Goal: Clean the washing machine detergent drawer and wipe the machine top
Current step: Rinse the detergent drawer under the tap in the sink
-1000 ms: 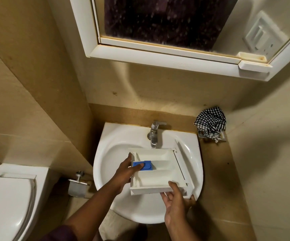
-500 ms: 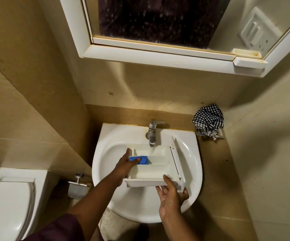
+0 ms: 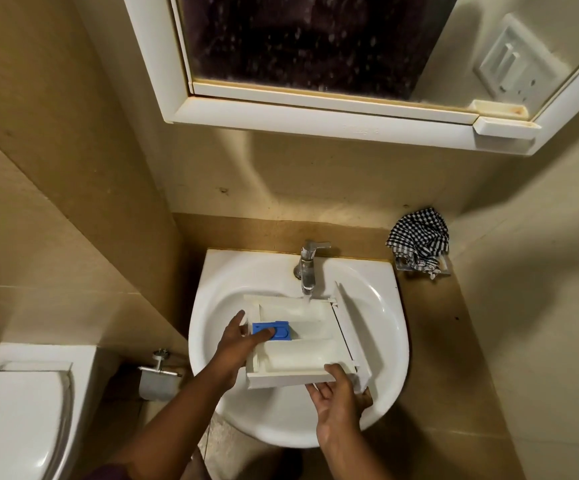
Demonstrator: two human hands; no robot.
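Observation:
The white detergent drawer [image 3: 298, 358] lies in the white washbasin [image 3: 378, 341] under the chrome tap [image 3: 309, 268], from which water runs onto the drawer's far end. A blue insert [image 3: 281, 330] sits in the drawer's left compartment. My left hand [image 3: 239, 341] grips the drawer's left side, thumb on the blue insert. My right hand [image 3: 336, 393] holds the near right corner from below, thumb over the front wall.
A black-and-white checked cloth [image 3: 419, 237] lies on a small holder on the wall to the right of the basin. A white toilet [image 3: 14, 410] stands at the lower left beside a paper holder [image 3: 160, 375]. A mirror cabinet [image 3: 316, 64] hangs above.
The drawer has moved further under the tap, and water now falls on its far end. Both hands keep their hold on it.

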